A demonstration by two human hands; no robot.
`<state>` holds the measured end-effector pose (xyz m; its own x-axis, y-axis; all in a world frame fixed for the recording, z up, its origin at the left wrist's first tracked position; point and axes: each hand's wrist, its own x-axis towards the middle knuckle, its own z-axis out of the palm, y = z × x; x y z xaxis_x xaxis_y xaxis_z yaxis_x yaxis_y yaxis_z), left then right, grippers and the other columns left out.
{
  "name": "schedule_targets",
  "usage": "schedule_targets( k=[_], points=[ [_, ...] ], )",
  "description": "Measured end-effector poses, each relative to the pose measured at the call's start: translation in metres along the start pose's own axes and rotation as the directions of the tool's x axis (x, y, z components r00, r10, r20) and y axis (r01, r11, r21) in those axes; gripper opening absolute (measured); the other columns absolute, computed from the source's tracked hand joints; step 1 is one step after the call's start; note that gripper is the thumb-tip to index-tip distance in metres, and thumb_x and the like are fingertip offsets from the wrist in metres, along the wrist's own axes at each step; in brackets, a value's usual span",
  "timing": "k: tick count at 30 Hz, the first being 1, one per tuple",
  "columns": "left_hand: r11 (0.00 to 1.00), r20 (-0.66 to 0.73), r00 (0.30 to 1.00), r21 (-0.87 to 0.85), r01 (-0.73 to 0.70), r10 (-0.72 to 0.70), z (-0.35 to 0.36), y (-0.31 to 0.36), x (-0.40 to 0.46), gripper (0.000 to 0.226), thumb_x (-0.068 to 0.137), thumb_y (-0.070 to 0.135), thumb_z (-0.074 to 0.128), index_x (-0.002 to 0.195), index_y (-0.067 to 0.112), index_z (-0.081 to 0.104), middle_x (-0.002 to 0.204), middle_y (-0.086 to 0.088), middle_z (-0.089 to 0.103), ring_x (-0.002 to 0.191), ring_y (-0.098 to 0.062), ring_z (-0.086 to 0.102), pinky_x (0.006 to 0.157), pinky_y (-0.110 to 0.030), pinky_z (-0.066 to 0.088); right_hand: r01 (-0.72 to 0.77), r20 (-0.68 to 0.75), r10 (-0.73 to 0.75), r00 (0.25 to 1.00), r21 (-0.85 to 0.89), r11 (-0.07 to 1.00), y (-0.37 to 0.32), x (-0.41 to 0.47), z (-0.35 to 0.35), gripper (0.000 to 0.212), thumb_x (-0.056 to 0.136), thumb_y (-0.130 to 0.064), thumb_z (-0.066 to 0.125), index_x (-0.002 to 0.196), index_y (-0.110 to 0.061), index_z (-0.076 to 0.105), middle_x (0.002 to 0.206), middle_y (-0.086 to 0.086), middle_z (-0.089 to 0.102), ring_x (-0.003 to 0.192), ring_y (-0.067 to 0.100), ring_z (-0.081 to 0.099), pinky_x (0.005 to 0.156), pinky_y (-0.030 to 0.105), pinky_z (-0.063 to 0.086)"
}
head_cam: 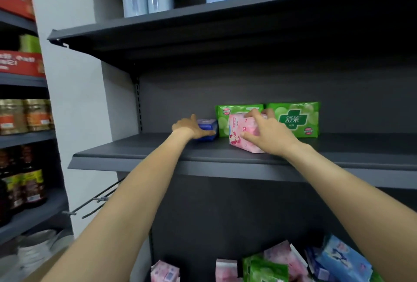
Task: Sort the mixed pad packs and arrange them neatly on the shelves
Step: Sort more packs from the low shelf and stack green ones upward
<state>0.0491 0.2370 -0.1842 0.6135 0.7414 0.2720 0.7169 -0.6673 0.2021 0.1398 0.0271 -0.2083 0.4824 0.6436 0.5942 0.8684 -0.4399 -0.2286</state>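
Left grip [191, 128] clutches blue pack [206, 132], right grip [265, 133] pink pack [242, 133] near shelf edge [203, 165].

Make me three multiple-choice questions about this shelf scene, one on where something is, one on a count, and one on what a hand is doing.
1. Where is the blue pack?
A. left of the green packs
B. on the top shelf
C. in the bottom pile

2. How many green packs stand on the middle shelf?
A. one
B. two
C. four

3. What is the right hand doing?
A. hanging idle
B. gripping the pink pack
C. pointing upward

Answers: 1 A, it sits beside the left green pack. 2 B, with the right green pack. 3 B, fingers wrap it.
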Motion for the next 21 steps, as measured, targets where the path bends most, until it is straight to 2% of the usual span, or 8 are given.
schedule_targets(
  k=[4, 7, 10, 12, 14, 16, 18, 21],
  points=[
    [0.998, -0.158, 0.986, -0.03, -0.055, 0.05, 0.001, -0.004, -0.012, 0.074, 0.077, 0.064, 0.061, 0.134, 0.021, 0.041, 0.129, -0.013, 0.053, 0.115, -0.033, 0.054, 0.085, -0.034, 0.044, 0.004, -0.019, -0.003, 1.0, 0.046, 0.999, 0.0, 0.0, 0.002, 0.049, 0.089, -0.041, 0.058, 0.133, -0.03, 0.037, 0.143, 0.015, 0.024, 0.092, 0.039, 0.062, 0.086, 0.044, 0.05],
    [0.988, -0.287, 0.95, -0.051, -0.146, 0.125, -0.004, -0.02, -0.042, 0.069, 0.076, 0.057, 0.066, 0.132, 0.022, 0.045, 0.127, -0.017, 0.048, 0.116, -0.037, 0.049, 0.089, -0.038, 0.044, -0.034, -0.031, 0.036, 0.999, 0.072, 0.997, -0.005, -0.005, -0.002, 0.05, 0.087, -0.038, 0.061, 0.131, -0.031, 0.04, 0.142, 0.015, 0.027, 0.092, 0.039, 0.062, 0.085, 0.043, 0.049],
    [0.971, -0.348, 0.922, -0.1, -0.215, 0.169, -0.01, -0.034, -0.066, 0.069, 0.074, 0.053, 0.069, 0.13, 0.02, 0.047, 0.129, -0.015, 0.044, 0.121, -0.035, 0.042, 0.09, -0.041, 0.042, -0.054, -0.13, 0.063, 0.989, 0.078, 0.996, -0.011, -0.015, -0.003, 0.049, 0.083, -0.039, 0.063, 0.128, -0.032, 0.043, 0.138, 0.01, 0.032, 0.095, 0.037, 0.061, 0.08, 0.04, 0.047],
    [0.966, -0.371, 0.911, -0.105, -0.235, 0.182, -0.014, -0.039, -0.083, 0.069, 0.074, 0.057, 0.067, 0.129, 0.02, 0.046, 0.129, -0.01, 0.042, 0.12, -0.031, 0.042, 0.087, -0.039, 0.04, -0.069, -0.194, 0.083, 0.978, 0.08, 0.994, -0.018, -0.027, -0.003, 0.05, 0.082, -0.04, 0.063, 0.127, -0.032, 0.043, 0.133, 0.007, 0.035, 0.097, 0.036, 0.059, 0.076, 0.038, 0.045],
    [0.966, -0.402, 0.898, -0.106, -0.238, 0.177, -0.015, -0.038, -0.097, 0.08, 0.072, 0.071, 0.06, 0.131, 0.019, 0.043, 0.133, -0.007, 0.039, 0.119, -0.029, 0.043, 0.085, -0.039, 0.04, -0.068, -0.243, 0.084, 0.966, 0.072, 0.995, -0.024, -0.035, -0.003, 0.052, 0.081, -0.04, 0.063, 0.127, -0.032, 0.042, 0.134, 0.005, 0.034, 0.1, 0.035, 0.057, 0.075, 0.038, 0.044],
    [0.972, -0.385, 0.907, -0.084, -0.22, 0.172, -0.014, -0.03, -0.103, 0.095, 0.068, 0.082, 0.051, 0.139, 0.02, 0.035, 0.139, -0.009, 0.036, 0.122, -0.032, 0.042, 0.09, -0.042, 0.041, -0.083, -0.253, 0.097, 0.963, 0.063, 0.995, -0.028, -0.041, -0.003, 0.054, 0.081, -0.041, 0.063, 0.129, -0.032, 0.041, 0.141, 0.008, 0.028, 0.103, 0.036, 0.056, 0.076, 0.038, 0.043],
    [0.985, -0.303, 0.938, 0.032, -0.169, 0.171, -0.011, -0.019, -0.101, 0.102, 0.068, 0.086, 0.045, 0.145, 0.023, 0.026, 0.144, -0.013, 0.033, 0.125, -0.036, 0.041, 0.095, -0.044, 0.04, -0.103, -0.247, 0.116, 0.962, 0.066, 0.993, -0.032, -0.045, -0.003, 0.055, 0.083, -0.042, 0.063, 0.131, -0.032, 0.039, 0.146, 0.011, 0.021, 0.105, 0.038, 0.055, 0.079, 0.039, 0.043],
    [0.981, -0.23, 0.965, 0.176, -0.087, 0.127, -0.004, -0.015, -0.092, 0.086, 0.077, 0.078, 0.047, 0.143, 0.024, 0.031, 0.14, -0.015, 0.037, 0.122, -0.04, 0.042, 0.097, -0.044, 0.037, -0.099, -0.253, 0.11, 0.961, 0.056, 0.993, -0.037, -0.053, -0.006, 0.053, 0.085, -0.044, 0.062, 0.131, -0.032, 0.04, 0.147, 0.012, 0.021, 0.106, 0.037, 0.055, 0.079, 0.037, 0.043]
  ],
)
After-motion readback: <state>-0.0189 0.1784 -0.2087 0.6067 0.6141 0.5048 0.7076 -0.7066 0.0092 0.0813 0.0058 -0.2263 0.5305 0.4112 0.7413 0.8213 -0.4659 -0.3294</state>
